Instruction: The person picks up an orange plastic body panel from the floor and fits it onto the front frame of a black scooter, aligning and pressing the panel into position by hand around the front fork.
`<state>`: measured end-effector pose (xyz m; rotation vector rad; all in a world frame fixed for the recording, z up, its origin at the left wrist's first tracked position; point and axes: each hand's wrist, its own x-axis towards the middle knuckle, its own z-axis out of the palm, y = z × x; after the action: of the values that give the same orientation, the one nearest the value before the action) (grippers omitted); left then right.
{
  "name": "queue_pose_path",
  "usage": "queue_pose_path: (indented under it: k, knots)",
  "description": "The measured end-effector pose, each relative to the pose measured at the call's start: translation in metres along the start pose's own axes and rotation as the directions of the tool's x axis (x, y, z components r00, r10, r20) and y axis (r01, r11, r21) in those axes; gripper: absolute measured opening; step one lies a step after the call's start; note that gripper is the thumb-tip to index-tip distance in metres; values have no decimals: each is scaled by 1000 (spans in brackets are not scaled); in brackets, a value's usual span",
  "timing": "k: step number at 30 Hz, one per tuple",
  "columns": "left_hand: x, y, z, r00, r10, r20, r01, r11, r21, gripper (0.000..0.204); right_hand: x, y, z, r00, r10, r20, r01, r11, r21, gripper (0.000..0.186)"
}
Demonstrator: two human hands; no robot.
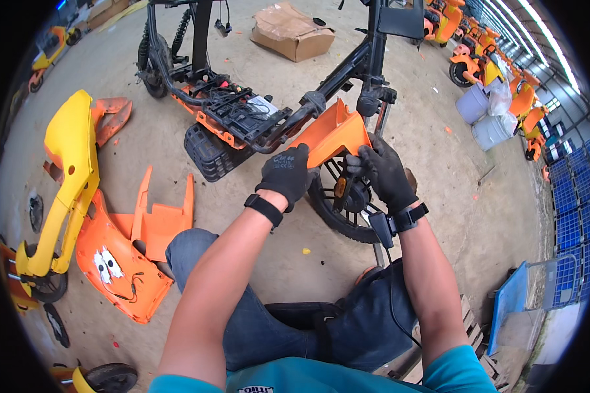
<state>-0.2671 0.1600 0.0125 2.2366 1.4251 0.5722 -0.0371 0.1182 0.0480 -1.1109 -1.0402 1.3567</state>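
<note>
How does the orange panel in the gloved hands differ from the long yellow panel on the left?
The orange panel is held by the left hand and the right hand; the yellow panel is in neither. The orange panel looks compact and angular; the yellow panel, long and curved. Both have smooth, bright surfaces.

Loose panels (pixel 144 285) lie left of the scooter (pixel 246 114), a carton (pixel 294 40) behind.

Lighting: bright, diffuse; faint, soft shadow on floor (pixel 452 190) beneath scooter (pixel 239 105). Glare: white ceiling lights (pixel 558 49), far right of scooter. Distortion: fisheye, black rim; blue panels (pixel 572 193) right of scooter bowed. Focus: sharp around scooter.
</note>
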Motion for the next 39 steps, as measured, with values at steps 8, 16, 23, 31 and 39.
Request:
queue_pose_path:
  k: [8,16,23,31,39]
  knots:
    - [-12,-28,-14,954,-199,222,149,963,225,36,23,6,13,998,-39,-52,38,999,-14,33]
    - [-1,-43,-1,961,-274,44,255,933,252,20,31,-8,47,976,-82,-202,79,997,-23,22]
    - [-1,-52,6,962,-271,20,260,940,220,28,37,-2,48,965,-64,-253,74,997,32,24]
    - [-4,-47,7,986,-148,-72,156,980,123,29,28,-18,44,952,-132,-277,162,983,86,26]
    - [7,-38,-12,994,-75,-80,89,980,179,34,33,-33,51,906,-276,-322,315,946,73,26]
